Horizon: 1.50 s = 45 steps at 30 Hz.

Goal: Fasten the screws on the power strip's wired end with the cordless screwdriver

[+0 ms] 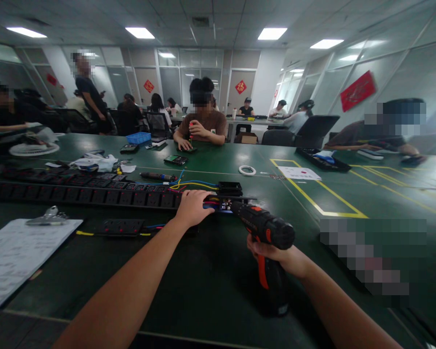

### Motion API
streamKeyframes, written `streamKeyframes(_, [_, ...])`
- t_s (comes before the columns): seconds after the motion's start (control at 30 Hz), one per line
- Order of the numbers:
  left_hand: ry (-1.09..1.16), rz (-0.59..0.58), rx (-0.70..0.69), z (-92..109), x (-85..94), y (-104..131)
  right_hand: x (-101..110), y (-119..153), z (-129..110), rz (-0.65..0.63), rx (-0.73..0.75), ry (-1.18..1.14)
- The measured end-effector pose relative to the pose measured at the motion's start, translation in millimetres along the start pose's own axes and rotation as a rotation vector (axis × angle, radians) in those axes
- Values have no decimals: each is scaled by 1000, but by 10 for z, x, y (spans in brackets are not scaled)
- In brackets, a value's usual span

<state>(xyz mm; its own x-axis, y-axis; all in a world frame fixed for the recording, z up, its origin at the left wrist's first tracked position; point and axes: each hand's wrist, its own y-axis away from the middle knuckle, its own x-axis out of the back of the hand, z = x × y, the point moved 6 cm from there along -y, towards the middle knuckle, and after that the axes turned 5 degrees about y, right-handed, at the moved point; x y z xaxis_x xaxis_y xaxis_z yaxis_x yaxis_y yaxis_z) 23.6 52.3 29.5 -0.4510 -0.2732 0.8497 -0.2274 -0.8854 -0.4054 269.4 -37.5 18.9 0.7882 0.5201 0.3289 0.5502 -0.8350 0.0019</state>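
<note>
My right hand is wrapped round the handle of a black and orange cordless drill. The drill's nose points left, up against the end of a long black power strip, where a small circuit board shows. Whether its tip touches anything there is hidden. Over the strip near that end lies my left hand, its fingers curled round the edge and holding it. Blue and yellow wires run just behind, to a black socket piece.
A clipboard with papers lies at left, near a short socket block. Further back are a screwdriver-like tool, a white tape roll, a blue basket and a black tray. A person works opposite; others sit around.
</note>
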Motion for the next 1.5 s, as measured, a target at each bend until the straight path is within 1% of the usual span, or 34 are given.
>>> streamKeyframes(0.13, [-3, -4, 3, 3, 3, -2, -29, 0, -24, -15, -24, -49])
streamKeyframes(0.33, [-5, -9, 9, 11, 13, -2, -51, 13, -74, -40, -32, -63])
streamKeyframes(0.6, [4, -18, 8, 5, -3, -5, -64, 32, -149, -38, -45, -82])
streamKeyframes(0.73, [2, -8, 7, -3, -7, -5, -59, 32, -134, -15, -68, -79])
streamKeyframes(0.97, [-8, -3, 3, -12, -9, 0, -33, 20, -87, 8, -50, -76])
streamKeyframes(1.5, [-4, -14, 6, -14, -9, 1, -7, 1, -27, -21, -14, -20])
